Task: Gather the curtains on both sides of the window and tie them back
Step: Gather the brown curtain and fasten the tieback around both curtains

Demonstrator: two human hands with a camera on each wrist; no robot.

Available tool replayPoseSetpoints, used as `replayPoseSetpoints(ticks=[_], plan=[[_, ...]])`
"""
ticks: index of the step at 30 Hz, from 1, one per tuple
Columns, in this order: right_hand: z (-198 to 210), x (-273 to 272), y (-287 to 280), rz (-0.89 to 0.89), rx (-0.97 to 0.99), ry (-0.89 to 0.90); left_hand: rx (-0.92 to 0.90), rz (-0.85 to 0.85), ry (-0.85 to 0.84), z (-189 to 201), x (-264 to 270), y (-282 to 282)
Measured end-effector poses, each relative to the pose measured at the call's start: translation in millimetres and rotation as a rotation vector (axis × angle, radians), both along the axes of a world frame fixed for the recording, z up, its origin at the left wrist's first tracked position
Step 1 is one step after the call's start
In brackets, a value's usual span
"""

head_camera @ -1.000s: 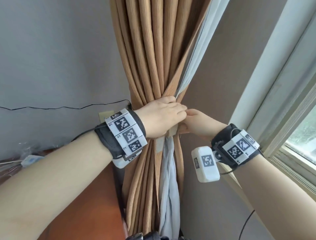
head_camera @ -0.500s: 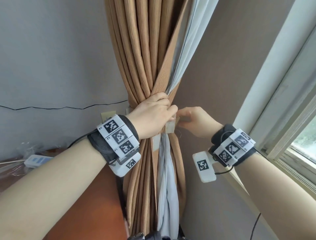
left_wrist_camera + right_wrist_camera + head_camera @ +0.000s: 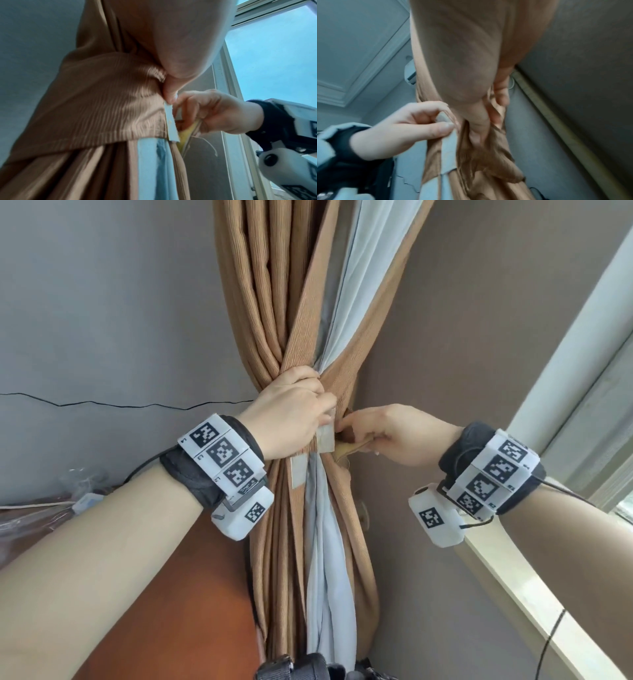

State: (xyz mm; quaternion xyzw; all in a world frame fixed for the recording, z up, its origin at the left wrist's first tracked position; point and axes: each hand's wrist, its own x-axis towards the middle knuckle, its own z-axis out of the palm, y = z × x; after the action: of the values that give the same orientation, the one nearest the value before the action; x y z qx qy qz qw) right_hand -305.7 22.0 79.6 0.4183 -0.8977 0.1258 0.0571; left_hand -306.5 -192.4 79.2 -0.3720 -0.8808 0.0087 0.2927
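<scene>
Against the grey wall [image 3: 102, 320], left of the window frame [image 3: 579, 364], the tan curtain [image 3: 274, 285] hung gathered into one bunch, with its pale lining [image 3: 325, 535] showing down the right side of the folds. At the narrowest part of the bunch I had my left hand [image 3: 291, 412] curled around the folds from the left, its thumb and fingers pinching the pale end of the tieback band [image 3: 102, 108] that wrapped the near side of the curtain. From the left wrist view I could see that band lying flat and ribbed across the pleats, its pale strip [image 3: 171, 121] standing just beside my thumb tip. My right hand [image 3: 394, 433] came in from the right, fingers curled and pinching the other tan end of the band [image 3: 349, 448] close against the curtain. Both ends sat just beside each other, touching or nearly so; I could not tell whether they were joined. Below the grip the curtain fanned out again and fell toward the floor. A thin black cable [image 3: 120, 405] ran across the wall on the left, and a reddish-brown tabletop [image 3: 205, 611] showed near my left forearm.
</scene>
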Motion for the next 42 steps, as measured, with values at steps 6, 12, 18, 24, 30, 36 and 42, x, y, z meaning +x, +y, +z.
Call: replayPoseSetpoints(ticks=[6,12,18,24,30,36,42], plan=[[25,4,-19,-0.002,0.052,-0.371,0.058,0.095,-0.059,8,0,-20],[27,7,-47,0.023,-0.196,-0.343,0.090,0.141,-0.144,16,8,-17],[18,1,-42,-0.004,-0.400,-0.304,0.121,0.120,-0.267,22,9,-7],[10,8,-35,0.126,-0.298,-0.071,0.144,0.111,-0.330,23,6,-7],[16,5,-34,0.111,-0.116,0.152,0.111,0.091,-0.391,26,5,-2],[27,6,-42,0.011,-0.101,0.116,0.082,0.054,-0.399,25,-3,3],[29,7,-41,-0.099,-0.333,-0.086,0.038,0.046,-0.414,26,-9,2]])
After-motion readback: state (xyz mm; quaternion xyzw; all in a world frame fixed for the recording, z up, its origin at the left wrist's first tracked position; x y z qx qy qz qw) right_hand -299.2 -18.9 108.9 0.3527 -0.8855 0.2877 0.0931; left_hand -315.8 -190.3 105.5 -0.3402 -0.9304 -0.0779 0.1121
